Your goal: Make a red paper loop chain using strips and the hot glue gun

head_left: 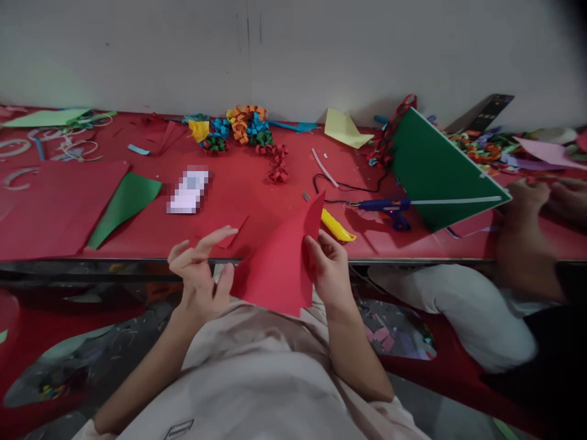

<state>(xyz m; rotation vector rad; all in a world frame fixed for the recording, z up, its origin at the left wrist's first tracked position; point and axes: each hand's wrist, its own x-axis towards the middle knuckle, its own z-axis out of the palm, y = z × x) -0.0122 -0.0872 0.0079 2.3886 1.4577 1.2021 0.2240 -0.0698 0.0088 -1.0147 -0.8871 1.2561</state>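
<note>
A sheet of red paper [275, 269] is held up in front of me at the table's front edge, its right side bent upward. My right hand [331, 263] pinches that right side between thumb and fingers. Left of the sheet, my left hand [199, 269] has its fingers spread and holds nothing; its thumb is close to the paper's left edge, and I cannot tell whether they touch. A yellow cutter [337, 226] lies just beyond my right hand. Past it rests a blue glue gun [385, 208] with a long glue stick in its back.
A phone [189, 190] lies left of centre, near green paper [126, 205] and large red sheets [55, 201]. Curled paper chains [247, 125] sit toward the wall. A green board [435, 165] leans at the right, beside another person's hands [532, 195].
</note>
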